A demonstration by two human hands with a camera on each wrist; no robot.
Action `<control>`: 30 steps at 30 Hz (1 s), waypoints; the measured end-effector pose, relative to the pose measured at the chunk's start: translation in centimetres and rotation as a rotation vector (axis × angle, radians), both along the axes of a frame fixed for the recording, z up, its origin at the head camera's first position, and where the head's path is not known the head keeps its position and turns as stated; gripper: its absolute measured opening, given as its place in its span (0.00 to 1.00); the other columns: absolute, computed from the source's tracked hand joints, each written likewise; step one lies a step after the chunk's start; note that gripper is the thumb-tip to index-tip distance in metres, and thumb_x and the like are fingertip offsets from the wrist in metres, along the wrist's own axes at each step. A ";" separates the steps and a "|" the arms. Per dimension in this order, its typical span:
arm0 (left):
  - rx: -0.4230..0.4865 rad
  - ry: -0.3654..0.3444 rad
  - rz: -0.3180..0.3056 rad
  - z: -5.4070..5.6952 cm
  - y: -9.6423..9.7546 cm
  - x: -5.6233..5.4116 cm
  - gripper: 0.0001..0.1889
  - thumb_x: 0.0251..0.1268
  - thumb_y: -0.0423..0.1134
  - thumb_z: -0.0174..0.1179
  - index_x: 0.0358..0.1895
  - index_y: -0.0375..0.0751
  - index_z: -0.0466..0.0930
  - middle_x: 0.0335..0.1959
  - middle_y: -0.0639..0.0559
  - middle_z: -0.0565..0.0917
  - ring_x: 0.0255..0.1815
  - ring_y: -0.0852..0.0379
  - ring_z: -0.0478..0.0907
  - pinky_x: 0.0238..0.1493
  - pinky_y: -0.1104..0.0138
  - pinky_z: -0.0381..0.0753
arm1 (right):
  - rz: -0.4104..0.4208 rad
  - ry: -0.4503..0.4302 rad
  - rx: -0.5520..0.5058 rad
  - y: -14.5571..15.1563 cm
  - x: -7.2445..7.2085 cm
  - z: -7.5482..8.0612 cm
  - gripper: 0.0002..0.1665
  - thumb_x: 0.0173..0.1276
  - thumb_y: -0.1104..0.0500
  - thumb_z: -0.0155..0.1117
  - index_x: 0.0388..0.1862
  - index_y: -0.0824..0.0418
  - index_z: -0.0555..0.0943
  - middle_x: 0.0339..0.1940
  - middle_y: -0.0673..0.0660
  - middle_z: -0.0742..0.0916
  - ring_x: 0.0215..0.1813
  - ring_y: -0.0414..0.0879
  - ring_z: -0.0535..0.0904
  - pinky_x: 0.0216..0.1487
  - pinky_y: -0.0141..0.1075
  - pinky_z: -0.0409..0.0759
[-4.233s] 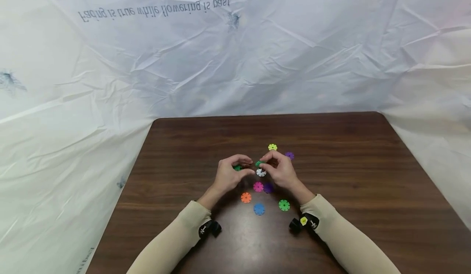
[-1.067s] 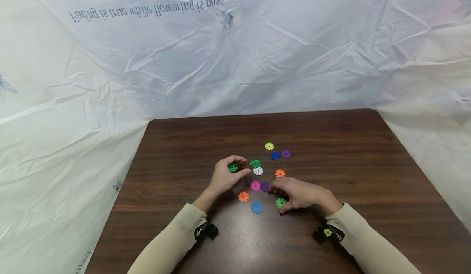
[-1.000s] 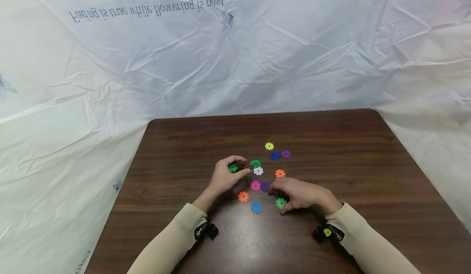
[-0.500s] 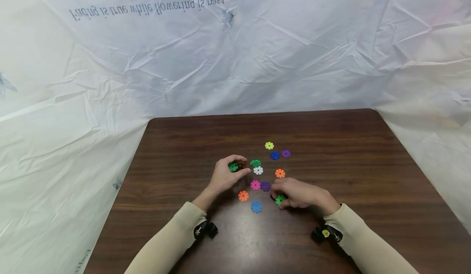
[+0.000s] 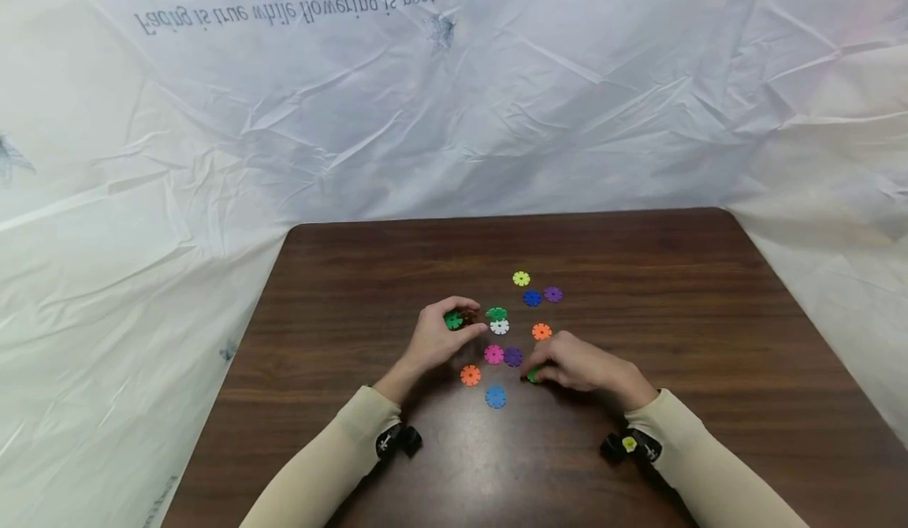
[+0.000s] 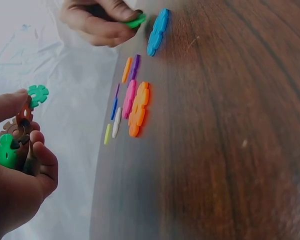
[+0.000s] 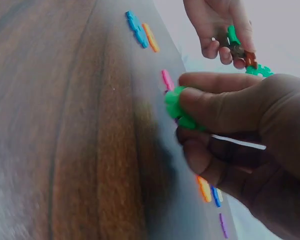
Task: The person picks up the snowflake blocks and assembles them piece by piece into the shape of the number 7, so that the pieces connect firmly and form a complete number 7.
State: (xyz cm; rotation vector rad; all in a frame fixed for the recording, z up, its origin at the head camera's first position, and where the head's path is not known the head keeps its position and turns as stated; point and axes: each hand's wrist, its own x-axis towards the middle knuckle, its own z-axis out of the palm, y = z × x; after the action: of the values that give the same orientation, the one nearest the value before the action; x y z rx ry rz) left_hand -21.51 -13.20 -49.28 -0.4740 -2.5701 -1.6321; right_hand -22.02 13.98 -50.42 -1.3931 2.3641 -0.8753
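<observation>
My left hand (image 5: 438, 339) holds a small chain of joined notched plastic discs, seen up close in the left wrist view: a green disc (image 6: 7, 151), a brown disc (image 6: 16, 131), an orange-brown disc (image 6: 25, 114) and another green disc (image 6: 38, 95) at the far end. Thumb and fingers grip the chain around its brown part. My right hand (image 5: 583, 364) pinches a loose bright green disc (image 7: 177, 107) between thumb and fingers, just above the table. Fingers cover part of that disc. A purple disc (image 5: 513, 356) and a pink disc (image 5: 493, 355) lie beside the right fingertips.
On the dark wooden table (image 5: 355, 276) lie a light blue disc (image 5: 496, 396), an orange disc (image 5: 470, 375), a second orange disc (image 5: 542, 331), a white disc (image 5: 500, 326), a dark blue disc (image 5: 532, 298), another purple disc (image 5: 552, 295) and a yellow disc (image 5: 521, 278).
My right hand left the chain by the left hand, came down to the bright green disc, pinched it and has moved it slightly away from me. The left hand keeps its grip.
</observation>
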 end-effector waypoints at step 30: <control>-0.030 -0.001 -0.002 0.3 -0.1 -0.1 0.19 0.57 0.44 0.72 0.50 0.40 0.83 0.42 0.54 0.86 0.42 0.59 0.82 0.44 0.65 0.81 | -0.478 0.105 -0.397 -1.7 -1.7 1.6 0.12 0.64 0.65 0.69 0.45 0.55 0.88 0.35 0.53 0.89 0.26 0.35 0.76 0.25 0.30 0.75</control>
State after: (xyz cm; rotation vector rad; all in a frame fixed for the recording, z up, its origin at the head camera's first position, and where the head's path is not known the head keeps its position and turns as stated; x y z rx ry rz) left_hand -21.64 -13.32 -49.02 -0.4783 -2.5996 -1.5965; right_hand -23.73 12.23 -48.79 -1.0136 2.7688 -1.4978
